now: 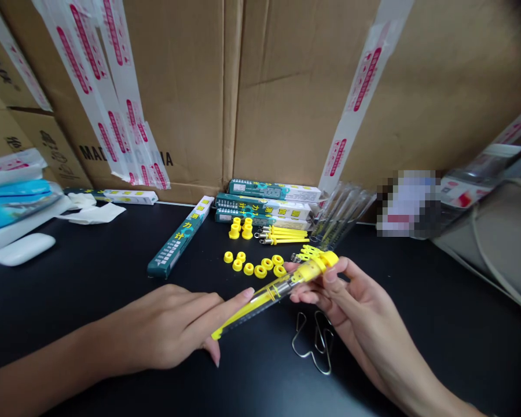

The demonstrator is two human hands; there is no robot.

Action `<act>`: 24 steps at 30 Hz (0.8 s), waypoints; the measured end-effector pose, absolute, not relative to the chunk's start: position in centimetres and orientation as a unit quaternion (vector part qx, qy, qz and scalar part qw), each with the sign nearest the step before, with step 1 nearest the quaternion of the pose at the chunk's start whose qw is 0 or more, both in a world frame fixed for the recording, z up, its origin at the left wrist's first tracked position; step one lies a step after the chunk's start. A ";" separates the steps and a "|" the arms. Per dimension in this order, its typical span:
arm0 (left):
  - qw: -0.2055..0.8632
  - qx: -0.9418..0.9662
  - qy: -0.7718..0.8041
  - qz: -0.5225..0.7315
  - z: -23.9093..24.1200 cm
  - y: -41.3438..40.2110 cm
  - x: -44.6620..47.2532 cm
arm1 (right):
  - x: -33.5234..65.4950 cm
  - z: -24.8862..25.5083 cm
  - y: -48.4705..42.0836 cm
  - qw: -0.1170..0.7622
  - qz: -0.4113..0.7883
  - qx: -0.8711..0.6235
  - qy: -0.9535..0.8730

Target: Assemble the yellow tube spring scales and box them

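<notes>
A clear tubular spring scale (267,296) with yellow ends is held at a slant between my two hands. My left hand (167,327) grips its lower end, with the index finger stretched along the tube. At the upper end, the fingers and thumb of my right hand (360,307) close round the yellow cap (329,259). A yellow rod and a metal spring show inside the tube. Just behind lie several yellow ring caps (260,271), yellow stepped plugs (247,230) and yellow rods with springs (286,234). Bent metal wire hooks (312,347) rest below my right hand.
Several green-and-white boxes (180,237) lie across the black table (113,260). Clear tubes (347,211) are piled at the back right. A white computer mouse (24,249) and crumpled tissue (98,213) sit at left. Large cardboard boxes (286,104) wall off the back.
</notes>
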State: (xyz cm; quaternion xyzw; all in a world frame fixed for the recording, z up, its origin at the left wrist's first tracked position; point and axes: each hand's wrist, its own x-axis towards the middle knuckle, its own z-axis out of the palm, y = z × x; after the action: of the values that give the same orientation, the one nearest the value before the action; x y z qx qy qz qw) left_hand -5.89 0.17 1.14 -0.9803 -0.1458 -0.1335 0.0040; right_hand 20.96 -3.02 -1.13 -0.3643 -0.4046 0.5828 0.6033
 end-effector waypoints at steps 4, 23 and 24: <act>0.013 -0.979 -0.146 -0.143 0.8 0.3 -6.0 | 21.0 -0.8 -3.0 0.602 0.586 -0.368 -0.398; -0.010 -0.977 -0.148 -0.151 -0.1 0.2 -6.6 | 21.0 -0.6 -3.0 0.589 0.614 -0.372 -0.371; -0.012 -0.977 -0.150 -0.150 -0.2 0.2 -6.7 | 21.0 -0.6 -3.0 0.589 0.614 -0.372 -0.371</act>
State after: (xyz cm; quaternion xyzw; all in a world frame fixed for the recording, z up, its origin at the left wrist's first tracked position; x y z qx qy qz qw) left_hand -6.65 0.21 -0.19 -0.9771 -0.1499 -0.1504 -0.0120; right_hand 20.96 -3.01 -0.61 -0.3723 -0.3715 0.6139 0.5887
